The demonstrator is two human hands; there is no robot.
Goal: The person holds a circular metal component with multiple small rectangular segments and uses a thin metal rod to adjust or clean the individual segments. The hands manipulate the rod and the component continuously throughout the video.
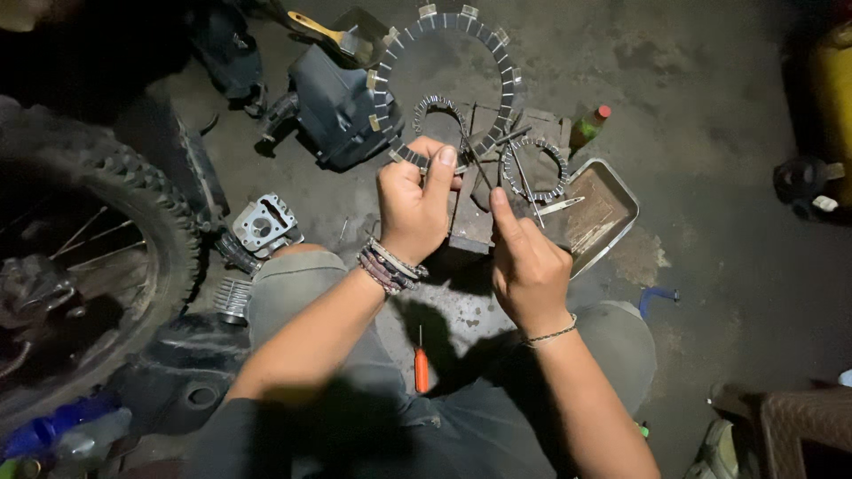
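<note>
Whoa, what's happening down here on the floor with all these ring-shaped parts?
A person sits on a concrete floor beside a knobby motorcycle tyre. The left hand pinches the rim of a large segmented clutch friction plate and holds it up. The right hand holds thin metal tools near two smaller toothed rings. Below them lies a metal tray. An engine cylinder rests near the left knee, and an orange-handled screwdriver lies between the legs.
</note>
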